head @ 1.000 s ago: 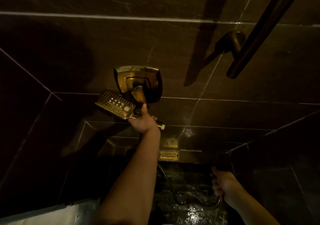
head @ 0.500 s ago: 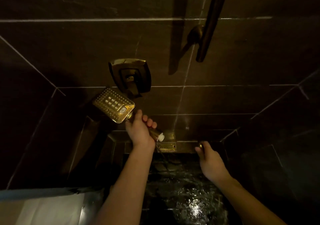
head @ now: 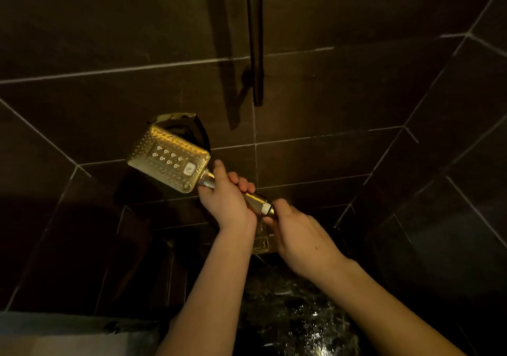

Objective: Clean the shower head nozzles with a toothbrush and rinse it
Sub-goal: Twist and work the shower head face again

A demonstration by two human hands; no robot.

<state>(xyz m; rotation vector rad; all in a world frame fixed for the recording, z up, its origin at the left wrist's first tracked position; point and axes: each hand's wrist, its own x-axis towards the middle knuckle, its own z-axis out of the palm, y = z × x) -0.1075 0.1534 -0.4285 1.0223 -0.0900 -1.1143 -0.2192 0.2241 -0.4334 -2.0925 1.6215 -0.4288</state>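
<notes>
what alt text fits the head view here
A person's left hand grips the handle of a gold square shower head, nozzles facing the camera, while the right hand touches the handle's threaded end in a dim, dark-tiled shower.

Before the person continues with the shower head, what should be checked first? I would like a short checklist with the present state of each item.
1. Left hand has a firm grip around the shower head handle: ok.
2. Nozzle face is turned toward the camera, reachable for brushing: ok.
3. Right hand is at the white threaded end of the handle: ok.
4. Hose joined to the threaded end: cannot tell, the right hand covers that spot.
5. Toothbrush ready at hand: not ok, none is visible.
6. Water running from the nozzles: cannot tell, too dim.
</notes>
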